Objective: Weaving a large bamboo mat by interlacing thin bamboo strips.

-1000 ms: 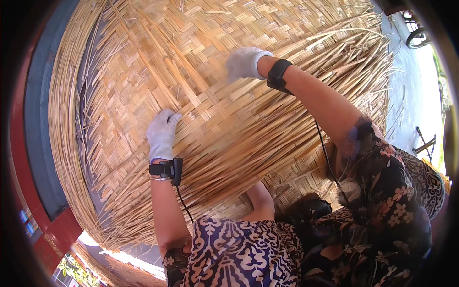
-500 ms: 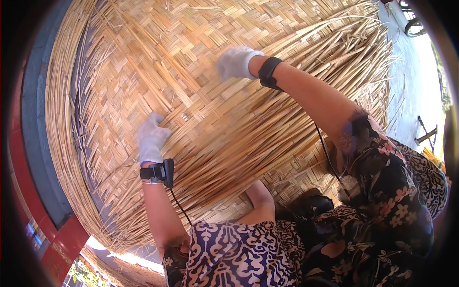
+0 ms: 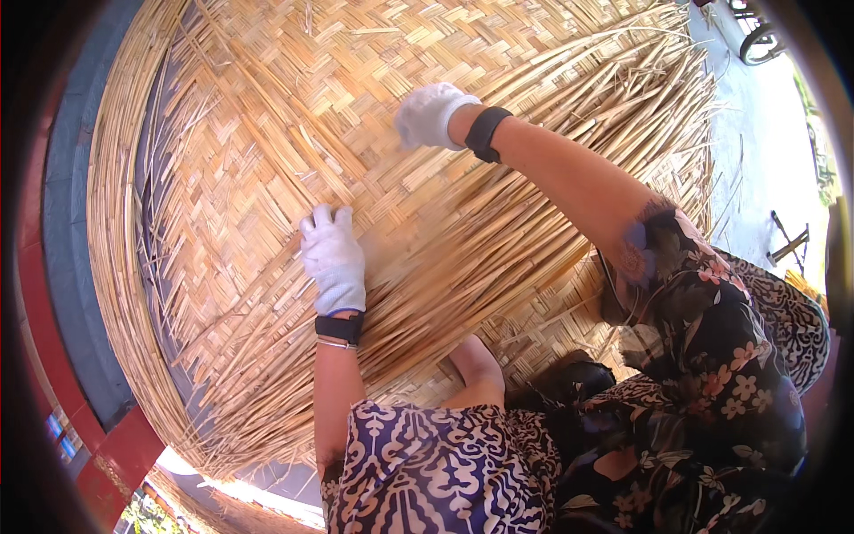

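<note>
A large mat of flat, straw-coloured reed strips (image 3: 267,169) is woven in a herringbone pattern beneath both hands. My left hand (image 3: 334,258), in a white glove, rests on the weave with its bent fingers a little apart. Farther off and to the right, my right hand (image 3: 431,116), gloved too, is curled closed just over the mat. Its fingertips are blurred, and what they hold, if anything, is hidden. Loose unwoven strips (image 3: 498,240) fan out between the hands and my body, partly smeared by motion.
My bare foot (image 3: 478,360) stands on the mat near my clothing. Long strip ends (image 3: 116,222) curve along the left side, beside a grey ledge (image 3: 71,240) and a red border (image 3: 34,231). A wheel (image 3: 761,43) is at the upper right on pale floor (image 3: 747,151).
My left hand has moved right across the mat, and its fingers now lie bent on the weave. My right hand has shifted slightly left and remains curled.
</note>
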A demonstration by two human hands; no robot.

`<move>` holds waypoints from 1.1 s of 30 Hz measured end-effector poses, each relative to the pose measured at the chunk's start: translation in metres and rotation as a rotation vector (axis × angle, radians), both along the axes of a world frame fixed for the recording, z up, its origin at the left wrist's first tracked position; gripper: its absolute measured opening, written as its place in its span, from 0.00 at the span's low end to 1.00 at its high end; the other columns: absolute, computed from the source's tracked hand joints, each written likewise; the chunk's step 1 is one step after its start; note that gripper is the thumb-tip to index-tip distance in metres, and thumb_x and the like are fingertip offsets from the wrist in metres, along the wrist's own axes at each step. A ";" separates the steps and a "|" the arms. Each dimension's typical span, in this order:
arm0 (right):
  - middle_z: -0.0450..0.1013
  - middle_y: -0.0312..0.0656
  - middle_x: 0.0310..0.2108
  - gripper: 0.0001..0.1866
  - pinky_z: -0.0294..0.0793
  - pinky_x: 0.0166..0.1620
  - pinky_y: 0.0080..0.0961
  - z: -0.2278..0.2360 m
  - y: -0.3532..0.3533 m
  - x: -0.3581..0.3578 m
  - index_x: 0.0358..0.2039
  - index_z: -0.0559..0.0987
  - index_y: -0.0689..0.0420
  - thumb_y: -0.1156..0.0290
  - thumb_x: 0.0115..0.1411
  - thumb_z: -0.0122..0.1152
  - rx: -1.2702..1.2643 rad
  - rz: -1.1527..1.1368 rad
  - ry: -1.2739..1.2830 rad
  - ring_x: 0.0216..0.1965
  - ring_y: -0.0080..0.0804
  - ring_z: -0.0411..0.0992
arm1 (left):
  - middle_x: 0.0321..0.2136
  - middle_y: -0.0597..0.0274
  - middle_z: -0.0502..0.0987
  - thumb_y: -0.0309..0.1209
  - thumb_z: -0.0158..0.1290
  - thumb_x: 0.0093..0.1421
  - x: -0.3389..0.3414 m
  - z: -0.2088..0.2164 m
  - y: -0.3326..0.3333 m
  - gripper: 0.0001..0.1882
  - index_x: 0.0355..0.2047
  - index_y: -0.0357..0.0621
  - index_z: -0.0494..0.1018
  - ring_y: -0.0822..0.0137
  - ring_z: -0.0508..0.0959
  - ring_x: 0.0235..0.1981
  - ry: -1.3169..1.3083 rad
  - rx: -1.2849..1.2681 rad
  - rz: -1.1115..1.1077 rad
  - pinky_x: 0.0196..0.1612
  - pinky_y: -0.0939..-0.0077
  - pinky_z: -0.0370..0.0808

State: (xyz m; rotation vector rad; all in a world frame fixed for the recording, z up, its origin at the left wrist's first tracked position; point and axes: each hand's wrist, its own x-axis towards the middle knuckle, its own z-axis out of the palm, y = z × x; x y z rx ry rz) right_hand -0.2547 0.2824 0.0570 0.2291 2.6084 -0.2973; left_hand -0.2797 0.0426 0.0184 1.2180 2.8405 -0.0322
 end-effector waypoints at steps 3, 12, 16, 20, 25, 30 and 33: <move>0.76 0.43 0.32 0.15 0.74 0.36 0.35 0.007 -0.006 0.008 0.33 0.80 0.55 0.56 0.52 0.58 0.119 0.067 0.074 0.36 0.40 0.75 | 0.37 0.61 0.68 0.23 0.50 0.47 0.001 -0.001 0.000 0.17 0.40 0.50 0.71 0.56 0.69 0.39 -0.009 0.016 -0.061 0.40 0.69 0.71; 0.73 0.39 0.28 0.08 0.73 0.33 0.35 0.026 0.001 0.044 0.30 0.79 0.48 0.62 0.52 0.57 0.068 0.218 0.534 0.31 0.39 0.73 | 0.49 0.57 0.67 0.27 0.51 0.50 0.001 0.000 -0.019 0.23 0.49 0.48 0.65 0.54 0.69 0.47 -0.034 -0.036 -0.122 0.47 0.67 0.70; 0.75 0.38 0.30 0.08 0.73 0.36 0.33 0.018 -0.019 0.095 0.31 0.79 0.49 0.63 0.53 0.55 -0.017 0.244 -0.032 0.34 0.38 0.73 | 0.49 0.55 0.68 0.30 0.50 0.54 -0.002 0.027 -0.019 0.22 0.50 0.46 0.65 0.54 0.68 0.49 -0.279 0.037 -0.030 0.50 0.64 0.67; 0.75 0.37 0.30 0.09 0.71 0.39 0.30 0.023 -0.001 0.120 0.32 0.80 0.49 0.62 0.52 0.58 -0.171 -0.011 -0.007 0.37 0.36 0.73 | 0.48 0.52 0.70 0.34 0.48 0.57 0.016 0.065 -0.039 0.18 0.47 0.44 0.69 0.52 0.68 0.50 -0.443 0.313 -0.173 0.52 0.64 0.64; 0.74 0.35 0.31 0.09 0.70 0.38 0.31 0.028 0.002 0.137 0.32 0.80 0.45 0.60 0.50 0.60 -0.024 0.209 0.653 0.36 0.35 0.71 | 0.34 0.50 0.75 0.33 0.49 0.56 0.025 0.048 -0.077 0.13 0.43 0.47 0.71 0.53 0.74 0.37 -0.729 0.286 0.088 0.42 0.65 0.69; 0.73 0.31 0.36 0.05 0.68 0.42 0.29 0.031 -0.026 0.153 0.29 0.80 0.42 0.62 0.51 0.58 0.040 0.178 0.269 0.40 0.32 0.70 | 0.31 0.52 0.74 0.32 0.52 0.55 0.031 0.043 -0.078 0.12 0.40 0.46 0.72 0.55 0.73 0.32 -0.684 0.244 0.180 0.40 0.65 0.70; 0.74 0.33 0.34 0.05 0.70 0.41 0.29 0.028 -0.018 0.159 0.29 0.80 0.45 0.64 0.53 0.57 0.080 0.224 0.085 0.39 0.31 0.72 | 0.35 0.52 0.74 0.34 0.53 0.54 0.044 0.064 -0.069 0.15 0.41 0.45 0.72 0.55 0.73 0.34 -0.121 0.288 -0.166 0.43 0.68 0.69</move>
